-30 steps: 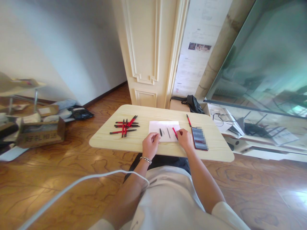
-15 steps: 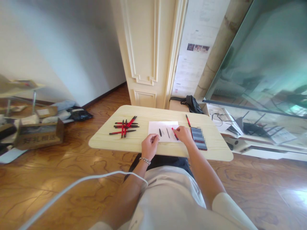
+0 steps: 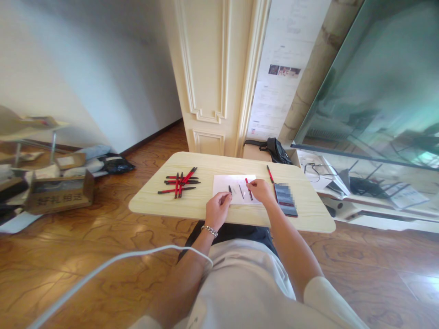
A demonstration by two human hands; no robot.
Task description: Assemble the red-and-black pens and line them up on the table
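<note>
A white sheet of paper [image 3: 219, 183] lies on the table, with pen parts spread over it. My right hand [image 3: 262, 190] is closed, its thumb and fingertips pinching the red pen barrel [image 3: 249, 191] on the paper. At the sheet's near left edge my left hand [image 3: 218, 209] has its fingers pressed together. Their tips are right beside a short black pen part [image 3: 230, 188]; whether they grip it or anything else is hidden. Between the hands lies a thin dark refill [image 3: 241, 191]. A small pale piece beside it is too faint to name.
Several red and black pens [image 3: 180, 182] lie in a crossed pile on the table's [image 3: 147, 201] left. Right of the paper are one more pen [image 3: 269, 173] and a dark phone-like slab [image 3: 285, 200]. A black bag [image 3: 276, 150] sits beyond the far edge. A white cable [image 3: 137, 252] crosses my left arm.
The red barrel has turned slightly more upright on the paper under my right fingers. My left fingertips have come closer to the short black part. The view has shifted slightly.
</note>
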